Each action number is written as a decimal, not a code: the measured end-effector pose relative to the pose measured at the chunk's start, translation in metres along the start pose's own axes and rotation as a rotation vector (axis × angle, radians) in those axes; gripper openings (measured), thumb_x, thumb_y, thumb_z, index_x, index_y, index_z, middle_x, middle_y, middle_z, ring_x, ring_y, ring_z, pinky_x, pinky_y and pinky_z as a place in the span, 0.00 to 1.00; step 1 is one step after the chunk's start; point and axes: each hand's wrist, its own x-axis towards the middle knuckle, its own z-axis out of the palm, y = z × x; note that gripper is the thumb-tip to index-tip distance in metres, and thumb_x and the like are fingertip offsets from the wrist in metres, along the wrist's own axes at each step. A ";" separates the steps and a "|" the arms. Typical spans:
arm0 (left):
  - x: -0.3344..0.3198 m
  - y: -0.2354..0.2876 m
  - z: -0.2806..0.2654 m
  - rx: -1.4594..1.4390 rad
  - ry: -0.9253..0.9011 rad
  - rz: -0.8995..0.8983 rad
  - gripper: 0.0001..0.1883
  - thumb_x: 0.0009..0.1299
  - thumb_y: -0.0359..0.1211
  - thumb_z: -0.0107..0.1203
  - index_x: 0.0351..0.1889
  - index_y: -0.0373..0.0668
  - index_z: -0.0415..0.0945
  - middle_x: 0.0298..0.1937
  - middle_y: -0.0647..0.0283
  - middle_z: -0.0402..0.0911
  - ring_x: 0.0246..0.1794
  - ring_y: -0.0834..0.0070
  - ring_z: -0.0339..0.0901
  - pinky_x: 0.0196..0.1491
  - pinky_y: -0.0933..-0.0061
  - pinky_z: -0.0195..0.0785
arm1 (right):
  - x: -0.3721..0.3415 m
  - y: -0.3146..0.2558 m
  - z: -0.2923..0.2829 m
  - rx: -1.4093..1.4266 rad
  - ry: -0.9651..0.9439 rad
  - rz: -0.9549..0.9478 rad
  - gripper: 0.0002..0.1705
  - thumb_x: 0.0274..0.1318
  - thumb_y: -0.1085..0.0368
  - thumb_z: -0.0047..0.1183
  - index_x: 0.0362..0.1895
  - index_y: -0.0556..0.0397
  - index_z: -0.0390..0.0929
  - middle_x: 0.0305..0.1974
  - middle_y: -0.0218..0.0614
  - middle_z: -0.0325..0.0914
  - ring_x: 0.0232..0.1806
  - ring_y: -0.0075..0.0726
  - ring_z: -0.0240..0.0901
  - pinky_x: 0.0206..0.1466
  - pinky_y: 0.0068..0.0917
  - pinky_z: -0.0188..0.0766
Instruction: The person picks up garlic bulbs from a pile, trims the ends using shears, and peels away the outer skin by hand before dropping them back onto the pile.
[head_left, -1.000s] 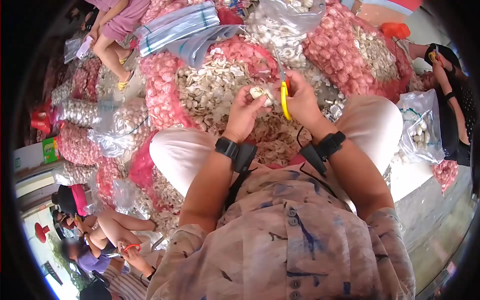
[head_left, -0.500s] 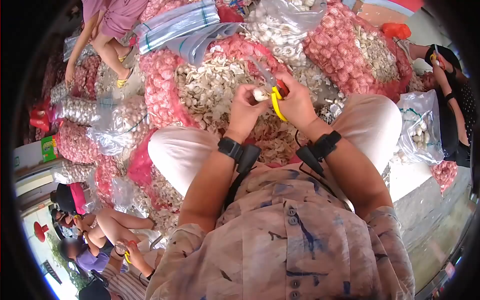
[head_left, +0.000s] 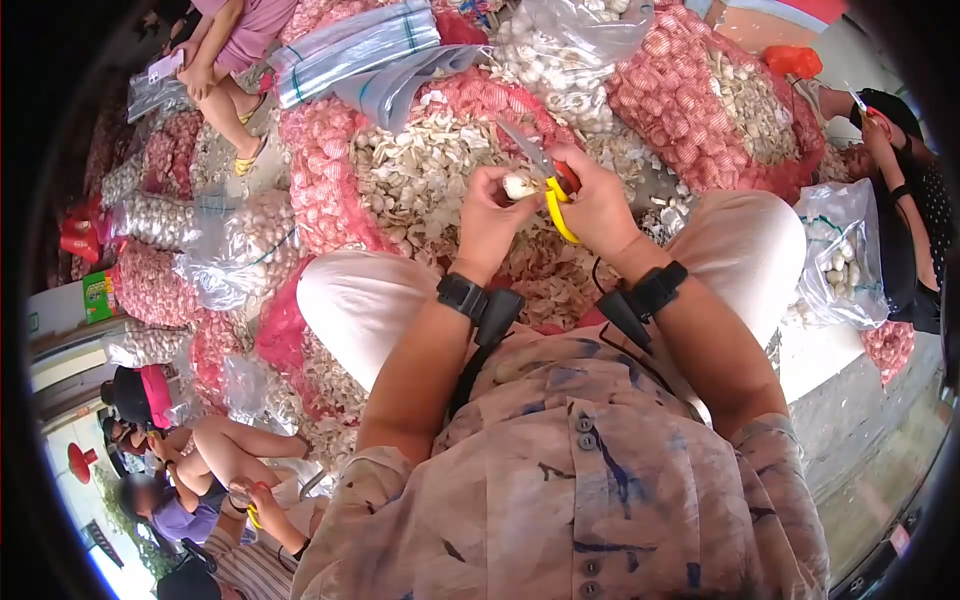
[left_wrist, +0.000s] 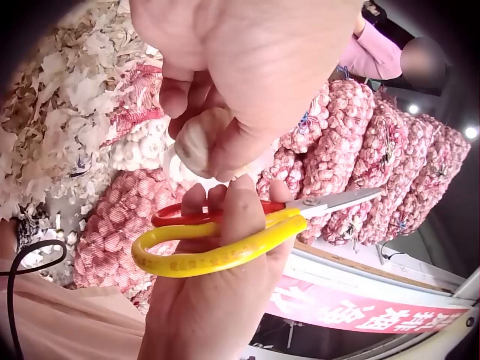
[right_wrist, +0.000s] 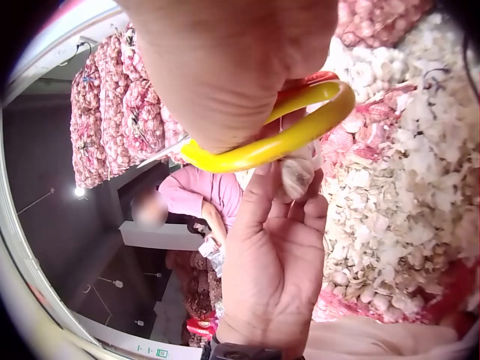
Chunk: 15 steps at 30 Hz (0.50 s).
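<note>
My left hand (head_left: 485, 228) pinches a whitish garlic bulb (head_left: 519, 186) between thumb and fingers, above a heap of papery peelings. In the left wrist view the rounded bulb (left_wrist: 196, 146) shows below the left palm. My right hand (head_left: 600, 208) grips a pair of scissors (head_left: 560, 222) with one yellow and one red handle loop. Their blades point up and to the left, past the bulb. In the left wrist view, right fingertips (left_wrist: 241, 191) are close under the bulb. The yellow loop (right_wrist: 262, 150) crosses in front of the bulb's upper side in the right wrist view.
A red mesh sack (head_left: 325, 180) of garlic stands left of the loose garlic heap (head_left: 430, 160); another sack (head_left: 665, 110) is at right. Flat plastic bags (head_left: 360, 55) lie across the back. Other people sit at both sides, one holding scissors (head_left: 868, 108).
The scissors have come in closer to the bulb and tilted left, from nearly upright. The bulb has turned in my left fingers. Over the last half second both hands barely move.
</note>
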 end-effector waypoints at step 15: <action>-0.002 0.003 -0.010 -0.553 -0.124 -0.129 0.24 0.66 0.17 0.54 0.60 0.39 0.66 0.52 0.59 0.79 0.52 0.70 0.78 0.49 0.70 0.75 | 0.009 0.031 -0.010 0.160 0.175 0.244 0.19 0.52 0.72 0.62 0.49 0.56 0.73 0.30 0.31 0.78 0.30 0.23 0.70 0.35 0.25 0.71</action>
